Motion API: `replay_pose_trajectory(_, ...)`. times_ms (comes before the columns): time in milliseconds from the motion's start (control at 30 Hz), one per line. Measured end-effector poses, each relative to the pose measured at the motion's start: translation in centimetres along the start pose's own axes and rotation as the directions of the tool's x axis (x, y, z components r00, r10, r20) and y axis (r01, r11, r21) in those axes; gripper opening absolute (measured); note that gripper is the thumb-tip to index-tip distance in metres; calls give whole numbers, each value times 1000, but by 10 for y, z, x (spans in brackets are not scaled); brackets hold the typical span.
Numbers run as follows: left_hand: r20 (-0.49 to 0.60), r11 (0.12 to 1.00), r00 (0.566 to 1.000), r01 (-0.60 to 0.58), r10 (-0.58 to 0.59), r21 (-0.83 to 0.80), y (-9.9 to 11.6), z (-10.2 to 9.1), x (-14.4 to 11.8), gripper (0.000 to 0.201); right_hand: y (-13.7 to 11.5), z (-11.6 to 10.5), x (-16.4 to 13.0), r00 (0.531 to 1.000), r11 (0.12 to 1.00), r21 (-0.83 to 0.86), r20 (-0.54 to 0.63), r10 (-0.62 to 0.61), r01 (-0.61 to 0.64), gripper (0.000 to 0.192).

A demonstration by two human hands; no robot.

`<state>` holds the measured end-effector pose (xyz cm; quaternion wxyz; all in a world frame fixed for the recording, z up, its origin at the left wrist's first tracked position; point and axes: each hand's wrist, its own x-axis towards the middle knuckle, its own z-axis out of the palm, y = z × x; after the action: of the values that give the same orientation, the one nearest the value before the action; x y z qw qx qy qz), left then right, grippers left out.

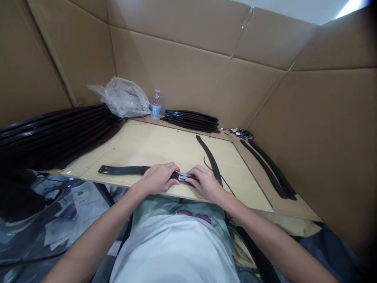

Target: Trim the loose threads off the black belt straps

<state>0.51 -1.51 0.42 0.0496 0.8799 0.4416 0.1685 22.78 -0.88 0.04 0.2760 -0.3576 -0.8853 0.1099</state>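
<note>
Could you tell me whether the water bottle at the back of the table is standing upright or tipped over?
Upright: the water bottle stands on its base beside the plastic bag, its cap pointing up.

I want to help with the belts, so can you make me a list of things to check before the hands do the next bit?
1. Both hands on the belt: left hand and right hand both rest on the black belt. Ok.
2. Belt lies flat on the board: ok.
3. Small metal piece sits between the hands: ok; whether it is fastened, cannot tell.
4. Belt's far end in view: ok.
5. Loose curved strap is apart from the belt: cannot tell, the right hand hides its near end.
6. Water bottle upright, away from the hands: ok.
</note>
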Motion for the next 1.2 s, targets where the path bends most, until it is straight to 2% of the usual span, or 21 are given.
replay_pose_trajectory(133,10,998,999,-35,34,54,-1,1,0,30,11,-14,-13,995,997,-49,-81,63,-67,14)
replay_pose_trajectory(267,16,996,998,-64,63,56,-2,2,-1,29,34,-36,-31,958,939,-231,-193,212,-254,19)
replay_pose_trajectory(367,22,994,996,-86,85,69,-2,2,-1,30,53,-53,-45,889,810,-372,-254,381,-453,24)
replay_pose_trajectory(467,6,993,996,-92,92,76,-2,2,-2,32,70,-61,-56,809,678,-445,-257,529,-585,29)
replay_pose_trajectory(533,-15,994,996,-92,93,63,-2,3,-3,32,80,-61,-60,774,640,-445,-254,580,-626,31)
replay_pose_trajectory(633,-61,995,994,-91,93,37,-3,6,-4,32,87,-58,-61,764,645,-418,-256,593,-640,32)
replay_pose_trajectory(733,-116,996,989,-93,94,14,-4,8,-5,37,79,-54,-55,782,668,-406,-330,529,-624,34)
replay_pose_trajectory(800,-145,995,984,-101,101,5,-5,10,-5,41,60,-49,-48,823,731,-403,-409,395,-551,34)
replay_pose_trajectory(833,-155,994,982,-108,107,5,-5,11,-5,42,47,-44,-44,868,802,-382,-385,313,-459,32)
replay_pose_trajectory(900,-167,993,979,-119,120,12,-4,12,-6,42,15,-32,-35,963,930,-297,-224,150,-214,27)
replay_pose_trajectory(933,-170,992,977,-124,125,17,-3,13,-6,42,0,-24,-30,985,961,-247,-144,94,-128,28)
replay_pose_trajectory(967,-174,992,976,-127,129,22,-2,13,-7,42,-14,-16,-24,997,976,-207,-59,57,-69,30)
replay_pose_trajectory(1033,-178,991,975,-132,134,21,1,13,-8,41,-34,-1,-14,1000,985,-172,20,18,-15,29)
replay_pose_trajectory(1100,-182,990,974,-137,137,10,3,9,-10,39,-42,8,-4,999,989,-149,45,27,-20,26)
replay_pose_trajectory(1200,-196,991,971,-136,135,11,2,-4,-17,35,-39,9,2,1000,997,-81,25,14,-12,25)
